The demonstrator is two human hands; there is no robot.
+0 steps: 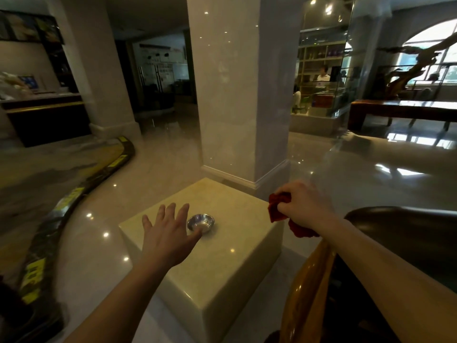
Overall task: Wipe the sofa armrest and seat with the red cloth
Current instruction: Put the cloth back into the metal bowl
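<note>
My right hand (303, 206) grips a crumpled red cloth (278, 207), held in the air above the right edge of a cream stone block and just left of the sofa. The sofa's glossy wooden armrest (309, 288) runs up the lower right, with the dark seat and back (400, 233) beyond it. My left hand (168, 233) is spread flat with fingers apart over the block, its thumb next to a small metal bowl (200, 222); I cannot tell whether it touches the bowl.
The cream stone block (217, 273) stands on a polished marble floor in front of a large white pillar (237, 95). A dark curved floor inlay (61, 211) sweeps along the left. A long wooden bench (405, 110) and glass display case (321, 78) are far right, with people behind.
</note>
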